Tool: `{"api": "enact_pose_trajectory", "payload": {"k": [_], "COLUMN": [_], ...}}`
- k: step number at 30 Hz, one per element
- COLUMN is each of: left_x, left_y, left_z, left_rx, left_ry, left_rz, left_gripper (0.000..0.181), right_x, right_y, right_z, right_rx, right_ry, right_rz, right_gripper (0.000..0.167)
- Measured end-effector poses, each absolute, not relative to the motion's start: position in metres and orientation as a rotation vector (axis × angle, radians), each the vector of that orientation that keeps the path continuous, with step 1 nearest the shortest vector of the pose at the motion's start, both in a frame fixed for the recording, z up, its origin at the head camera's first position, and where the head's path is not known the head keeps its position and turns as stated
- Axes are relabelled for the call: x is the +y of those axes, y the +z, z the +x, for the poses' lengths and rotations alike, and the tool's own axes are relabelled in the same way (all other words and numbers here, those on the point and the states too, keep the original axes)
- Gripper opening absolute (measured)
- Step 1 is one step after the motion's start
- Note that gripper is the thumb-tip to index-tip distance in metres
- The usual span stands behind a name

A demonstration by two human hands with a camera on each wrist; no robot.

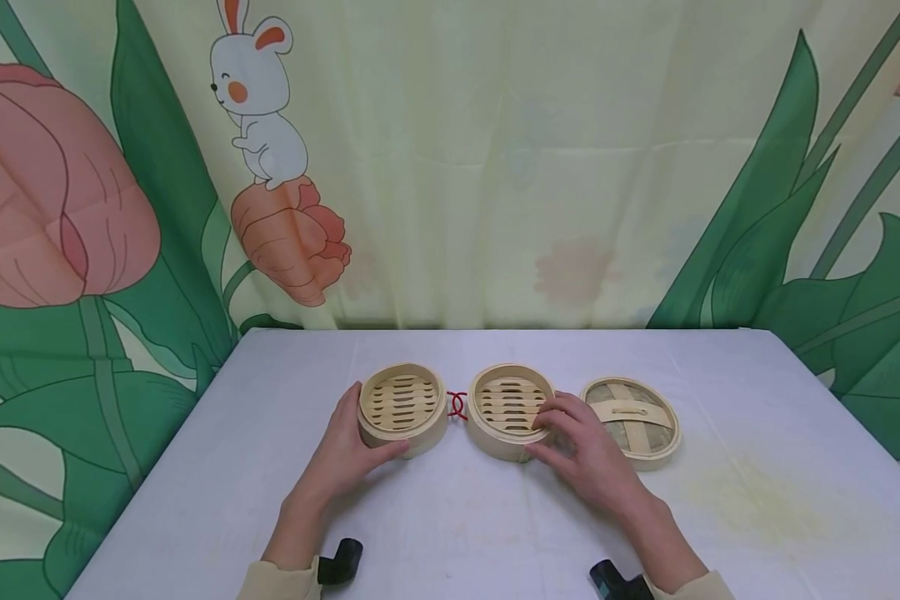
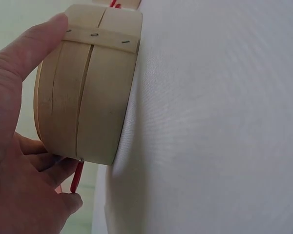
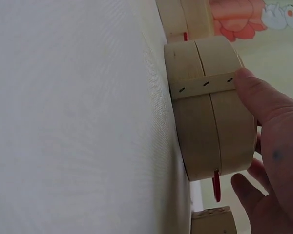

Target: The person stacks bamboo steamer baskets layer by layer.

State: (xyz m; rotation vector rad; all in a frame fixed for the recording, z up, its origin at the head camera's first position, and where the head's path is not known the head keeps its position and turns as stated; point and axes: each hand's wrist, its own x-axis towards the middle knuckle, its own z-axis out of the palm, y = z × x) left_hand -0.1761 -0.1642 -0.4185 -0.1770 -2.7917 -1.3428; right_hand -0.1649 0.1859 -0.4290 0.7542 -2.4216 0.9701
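Observation:
Two round bamboo steamer baskets with slatted floors stand side by side on the white table. My left hand holds the left steamer basket, thumb at its front and fingers round its left side. In the left wrist view a red loop hangs from that basket's wall near my fingers. My right hand holds the right steamer basket by its right side. The right wrist view has the thumb against its upper edge, with another red loop below. Red loops show between the two baskets.
A round woven bamboo lid with a strap handle lies just right of the right basket, partly behind my right hand. The white tablecloth extends around them. A printed curtain hangs behind the table.

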Motion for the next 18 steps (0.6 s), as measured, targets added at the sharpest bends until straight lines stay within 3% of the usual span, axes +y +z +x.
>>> {"api": "enact_pose_trajectory", "payload": {"k": [18], "left_x": [-0.1651], "left_y": [-0.4204], "left_z": [-0.1768], "left_rx": [-2.76], "left_ry": [-1.363], "left_rz": [-0.194], "left_gripper": [0.12], "right_x": [0.1852], "right_y": [-0.4346], "right_z": [-0.1671], "right_rx": [-2.331], "right_ry": [0.988], "right_rz": [0.773], "right_gripper": [0.029]}}
